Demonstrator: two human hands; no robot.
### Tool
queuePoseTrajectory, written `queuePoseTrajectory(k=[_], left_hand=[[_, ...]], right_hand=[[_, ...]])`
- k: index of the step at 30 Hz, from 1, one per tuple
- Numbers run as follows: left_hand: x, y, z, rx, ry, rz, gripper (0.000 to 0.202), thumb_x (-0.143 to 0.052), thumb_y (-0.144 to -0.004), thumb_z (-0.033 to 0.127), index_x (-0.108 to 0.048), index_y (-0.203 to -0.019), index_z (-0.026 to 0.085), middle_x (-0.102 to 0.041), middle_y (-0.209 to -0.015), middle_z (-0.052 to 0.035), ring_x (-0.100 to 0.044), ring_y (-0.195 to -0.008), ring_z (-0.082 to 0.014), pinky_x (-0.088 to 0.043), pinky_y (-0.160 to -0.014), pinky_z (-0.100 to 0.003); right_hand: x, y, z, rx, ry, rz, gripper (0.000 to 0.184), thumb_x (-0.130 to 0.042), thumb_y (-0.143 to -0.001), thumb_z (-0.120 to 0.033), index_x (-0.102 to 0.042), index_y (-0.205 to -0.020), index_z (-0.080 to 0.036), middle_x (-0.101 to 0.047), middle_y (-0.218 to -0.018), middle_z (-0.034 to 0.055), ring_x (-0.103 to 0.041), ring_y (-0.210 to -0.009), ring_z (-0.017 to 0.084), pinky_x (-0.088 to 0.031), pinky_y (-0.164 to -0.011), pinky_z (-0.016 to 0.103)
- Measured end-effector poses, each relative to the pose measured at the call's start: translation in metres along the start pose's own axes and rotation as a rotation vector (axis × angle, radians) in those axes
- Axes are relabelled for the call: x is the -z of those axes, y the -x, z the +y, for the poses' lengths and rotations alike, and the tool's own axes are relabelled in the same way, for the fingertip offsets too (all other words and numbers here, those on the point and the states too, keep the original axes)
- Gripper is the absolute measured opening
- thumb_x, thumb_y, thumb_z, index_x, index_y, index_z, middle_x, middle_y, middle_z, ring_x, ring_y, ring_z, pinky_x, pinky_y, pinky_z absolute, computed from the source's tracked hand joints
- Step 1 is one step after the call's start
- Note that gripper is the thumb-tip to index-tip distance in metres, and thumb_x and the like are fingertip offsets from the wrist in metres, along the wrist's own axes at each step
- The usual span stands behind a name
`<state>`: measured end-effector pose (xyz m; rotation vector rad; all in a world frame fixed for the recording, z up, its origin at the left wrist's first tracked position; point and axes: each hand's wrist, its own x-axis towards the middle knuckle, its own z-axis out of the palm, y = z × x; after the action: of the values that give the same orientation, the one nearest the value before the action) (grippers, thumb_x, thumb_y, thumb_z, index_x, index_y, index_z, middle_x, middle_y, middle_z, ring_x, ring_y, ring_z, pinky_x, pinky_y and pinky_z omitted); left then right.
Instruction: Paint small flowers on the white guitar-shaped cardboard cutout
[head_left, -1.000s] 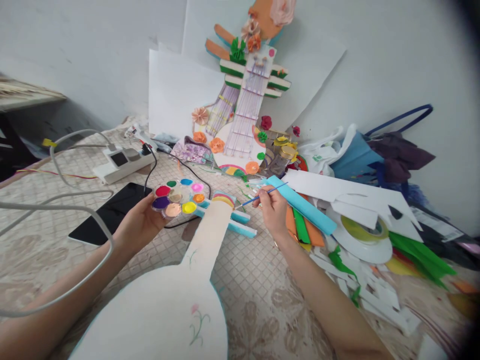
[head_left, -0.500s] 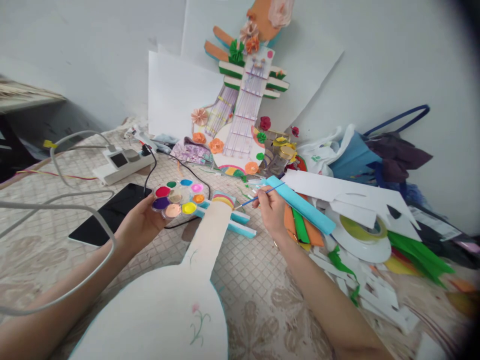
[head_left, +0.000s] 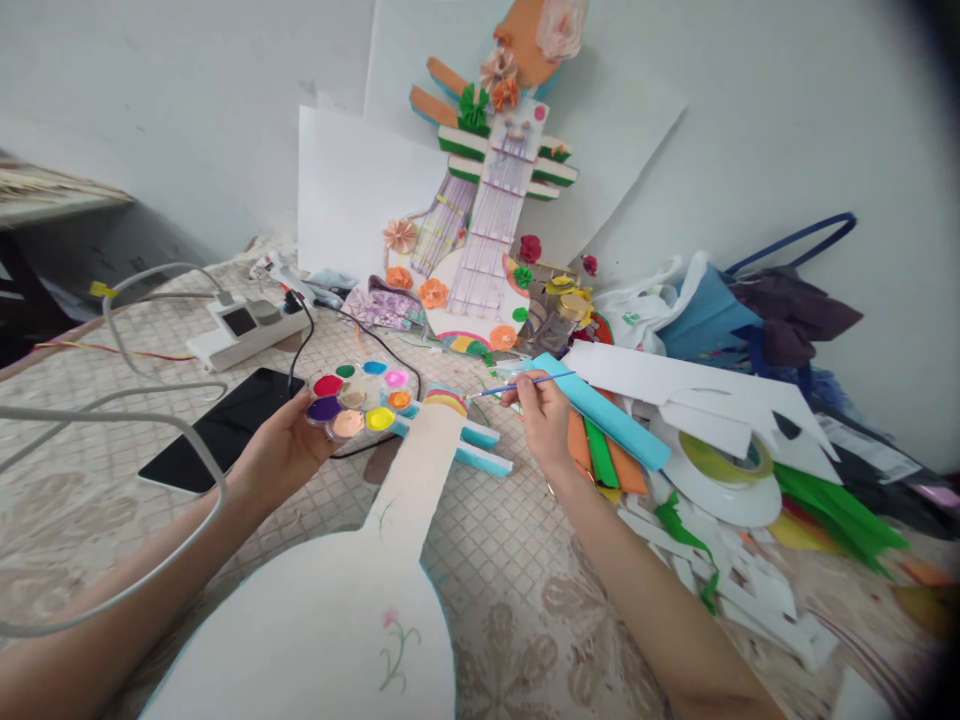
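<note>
My left hand (head_left: 289, 440) is closed on the edge of a paint palette (head_left: 352, 396) with several round wells of colour, among them red, purple, yellow and orange. Between the fingers of my right hand (head_left: 544, 415) is a thin blue paintbrush (head_left: 517, 384), its tip pointing left at the right end of a painted rainbow band (head_left: 445, 401). That band crosses the top of the neck of a white guitar-shaped cutout (head_left: 322, 620). Pale blue-edged pegs (head_left: 484, 450) stick out from the neck, and a small flower is drawn on the body. Whether the brush tip touches the surface, I cannot tell.
A decorated model guitar (head_left: 491, 230) with paper flowers leans at the wall. A black tablet (head_left: 221, 428), a power strip (head_left: 251, 330) and a looping grey cable lie left. Rolled blue paper (head_left: 607, 410), a tape roll (head_left: 724, 462) and paper scraps (head_left: 757, 600) crowd the right.
The brush tip has shifted slightly up and left, and the brush lies flatter. My left hand and the palette are almost where they were.
</note>
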<state>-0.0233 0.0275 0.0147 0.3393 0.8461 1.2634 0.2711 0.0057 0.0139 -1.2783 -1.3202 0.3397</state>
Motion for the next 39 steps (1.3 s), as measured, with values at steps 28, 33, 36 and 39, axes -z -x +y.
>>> queuePoseTrajectory(k=[28,33,36,39], left_hand=[[0.005,-0.004,0.002,-0.022,0.005,-0.041,0.029,-0.037,-0.098,0.017,-0.064,-0.09,0.012,-0.076,-0.079,-0.0074,-0.073,-0.067,-0.0178,-0.06,-0.058,-0.027],[0.004,-0.004,0.002,-0.022,0.001,-0.052,0.03,-0.036,-0.099,0.017,-0.064,-0.091,0.012,-0.076,-0.08,-0.0083,-0.073,-0.068,-0.0193,-0.061,-0.06,-0.03],[0.004,-0.003,0.002,-0.02,-0.004,-0.052,0.03,-0.035,-0.099,0.017,-0.064,-0.092,0.011,-0.076,-0.079,-0.0085,-0.074,-0.068,-0.0195,-0.061,-0.059,-0.03],[0.004,-0.003,0.003,-0.014,-0.003,-0.066,0.031,-0.033,-0.099,0.016,-0.063,-0.091,0.012,-0.076,-0.076,-0.0072,-0.073,-0.067,-0.0186,-0.061,-0.059,-0.029]], right_hand=[[-0.01,0.01,-0.007,-0.082,-0.208,-0.191,0.024,-0.055,-0.09,-0.044,-0.06,-0.083,-0.022,-0.069,-0.065,-0.0003,-0.068,-0.063,0.018,-0.057,-0.067,0.033],[-0.007,0.007,0.002,-0.12,-0.186,-0.099,0.024,-0.056,-0.09,-0.042,-0.057,-0.078,-0.022,-0.063,-0.058,-0.0028,-0.062,-0.055,0.015,-0.053,-0.06,0.03],[-0.007,0.008,0.002,-0.129,-0.219,-0.092,0.024,-0.054,-0.091,-0.042,-0.056,-0.079,-0.022,-0.063,-0.059,-0.0031,-0.062,-0.055,0.015,-0.053,-0.061,0.029],[-0.011,0.011,0.0,-0.143,-0.253,-0.171,0.024,-0.054,-0.09,-0.042,-0.059,-0.08,-0.021,-0.065,-0.062,-0.0016,-0.064,-0.057,0.015,-0.054,-0.061,0.03]])
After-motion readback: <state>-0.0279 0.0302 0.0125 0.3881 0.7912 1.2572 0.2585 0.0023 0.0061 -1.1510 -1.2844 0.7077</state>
